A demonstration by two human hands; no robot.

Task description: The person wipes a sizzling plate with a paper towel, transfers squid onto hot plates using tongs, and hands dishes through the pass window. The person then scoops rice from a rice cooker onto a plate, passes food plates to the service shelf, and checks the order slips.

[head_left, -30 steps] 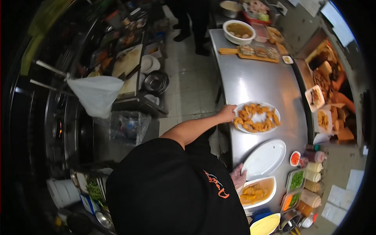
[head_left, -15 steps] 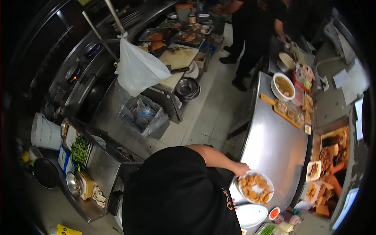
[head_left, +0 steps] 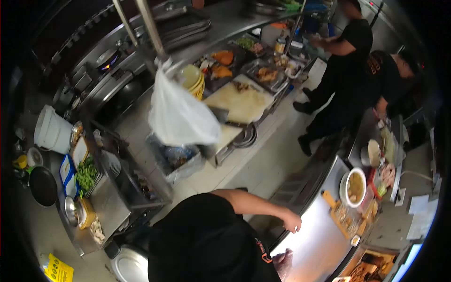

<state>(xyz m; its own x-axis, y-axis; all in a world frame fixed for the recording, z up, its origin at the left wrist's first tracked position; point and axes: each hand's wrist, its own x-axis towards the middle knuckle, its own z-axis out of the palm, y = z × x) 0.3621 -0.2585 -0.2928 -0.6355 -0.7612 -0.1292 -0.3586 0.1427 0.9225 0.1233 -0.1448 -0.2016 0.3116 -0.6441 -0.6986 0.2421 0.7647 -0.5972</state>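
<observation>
My left hand [head_left: 292, 222] reaches out over the near edge of the steel counter [head_left: 312, 242]. Its fingers are curled in, and nothing shows in them. Lower down, close to my black shirt [head_left: 211, 239], is my right hand [head_left: 283, 263] in a clear plastic glove. That hand is blurred and partly cut off by my body, so its fingers cannot be made out. Farther along the counter lie a wooden serving board [head_left: 341, 218] with small portions on it and a white bowl of soup [head_left: 353, 187].
A white plastic bag [head_left: 181, 110] hangs from a metal post above a lined bin [head_left: 176, 160]. Behind it stands a prep table with a cutting board [head_left: 239, 98] and food trays. Two people in black [head_left: 347, 70] work at the far end. Greens [head_left: 86, 176] sit on the left shelf.
My left hand has let go of the white plate of fried pieces. That plate and the empty oval one are out of sight. The view has swung, bringing the co-workers and prep table further in.
</observation>
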